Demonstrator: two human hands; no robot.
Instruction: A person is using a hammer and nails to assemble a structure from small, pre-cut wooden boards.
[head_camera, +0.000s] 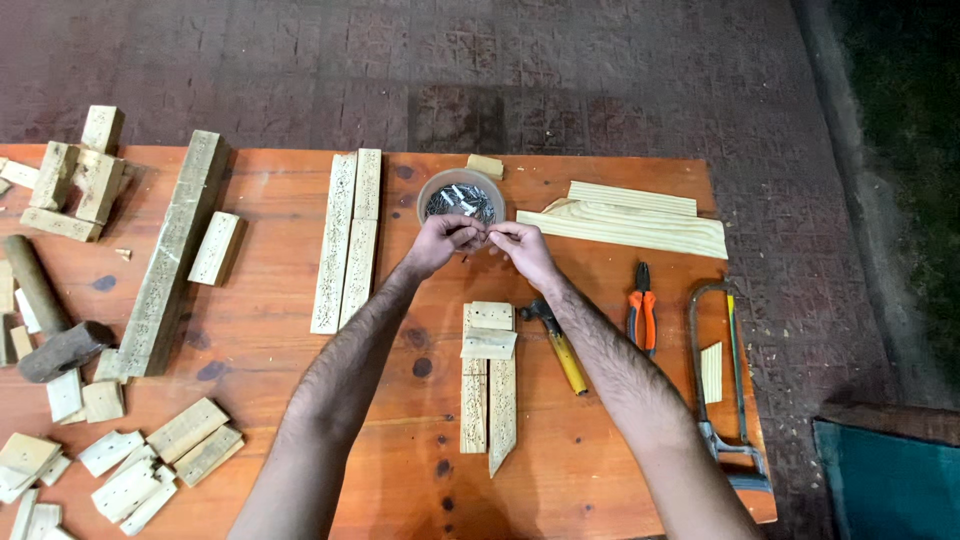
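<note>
Presently, left hand (437, 243) and right hand (520, 247) pinch one small nail (487, 236) between fingertips, just before the nail bowl (461, 198) on the bench (290, 360); loose grip risks dropping it.

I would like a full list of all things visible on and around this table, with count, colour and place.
Orange-brown wooden table: one, centre.
Round clear plastic bowl of grey nails: one, far middle.
Long pale wood strips: several, left of bowl.
Thick long pale beam: one, left.
Small pale wood offcuts: many, left edge.
Joined pale wood pieces: one set, near middle.
Yellow-handled hammer: one, beside them.
Orange-handled pliers: one, right.
Hacksaw: one, right edge.
Light pine boards: two, far right.
Left hand, right hand: fingertips together near bowl.
</note>
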